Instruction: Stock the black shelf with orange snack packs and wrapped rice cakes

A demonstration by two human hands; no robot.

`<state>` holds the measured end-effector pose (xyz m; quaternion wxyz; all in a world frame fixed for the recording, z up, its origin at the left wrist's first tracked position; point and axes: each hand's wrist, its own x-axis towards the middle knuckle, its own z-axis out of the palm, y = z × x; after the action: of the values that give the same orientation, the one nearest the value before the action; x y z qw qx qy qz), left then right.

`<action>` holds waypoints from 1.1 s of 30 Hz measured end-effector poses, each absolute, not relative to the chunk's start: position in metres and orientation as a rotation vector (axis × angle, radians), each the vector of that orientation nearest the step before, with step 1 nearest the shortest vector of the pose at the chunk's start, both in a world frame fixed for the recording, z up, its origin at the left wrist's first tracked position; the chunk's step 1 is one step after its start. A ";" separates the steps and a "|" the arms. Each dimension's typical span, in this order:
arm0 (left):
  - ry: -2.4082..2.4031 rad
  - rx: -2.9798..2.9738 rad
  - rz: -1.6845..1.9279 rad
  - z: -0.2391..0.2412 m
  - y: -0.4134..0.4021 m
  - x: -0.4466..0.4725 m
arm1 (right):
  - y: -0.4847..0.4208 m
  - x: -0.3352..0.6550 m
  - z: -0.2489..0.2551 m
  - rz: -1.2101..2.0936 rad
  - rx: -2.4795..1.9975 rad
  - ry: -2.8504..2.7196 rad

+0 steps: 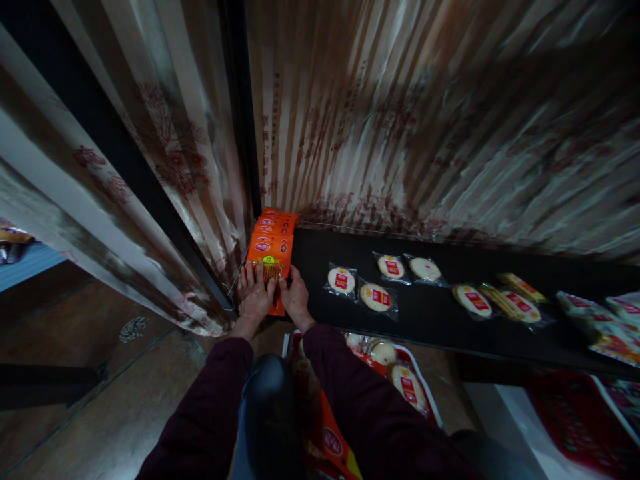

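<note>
Orange snack packets lie overlapping in a row at the left end of the black shelf. My left hand rests on the nearest packet, fingers stretched out over its printed front. At the same packet's right edge is my right hand, its thumb on the front and its fingers curled along the side. The fingertips there are partly hidden. Right of my hands, a round white cake in clear wrap lies apart from another wrapped cake.
More wrapped cakes and colourful packets lie farther right on the black shelf. Below it stands a white-rimmed tray of cakes and orange packets. A pleated curtain hangs behind; a dark post rises at the left corner.
</note>
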<state>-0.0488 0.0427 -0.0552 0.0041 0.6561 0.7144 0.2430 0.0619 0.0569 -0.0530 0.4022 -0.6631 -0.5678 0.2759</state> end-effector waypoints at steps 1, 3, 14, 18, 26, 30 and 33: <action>2.238 2.070 0.741 -0.055 0.044 -0.050 | 0.057 0.062 -0.053 0.682 -1.686 -1.458; 2.234 2.089 0.714 -0.054 0.045 -0.050 | 0.056 0.061 -0.052 0.657 -1.713 -1.502; 2.244 2.068 0.784 -0.049 0.043 -0.052 | 0.051 0.060 -0.049 0.634 -1.717 -1.560; 2.258 2.078 0.772 -0.045 0.043 -0.051 | 0.053 0.062 -0.053 0.626 -1.679 -1.520; 2.216 2.115 0.791 -0.045 0.039 -0.043 | 0.056 0.062 -0.052 0.677 -1.670 -1.516; 2.187 2.133 0.743 -0.048 0.037 -0.044 | 0.057 0.064 -0.048 0.686 -1.641 -1.602; 2.186 2.112 0.747 -0.049 0.036 -0.044 | 0.056 0.065 -0.047 0.702 -1.631 -1.629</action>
<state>-0.0444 0.0363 -0.0490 0.0057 0.6747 0.6984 0.2385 0.0647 0.0565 -0.0466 0.3580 -0.6321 -0.6312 0.2719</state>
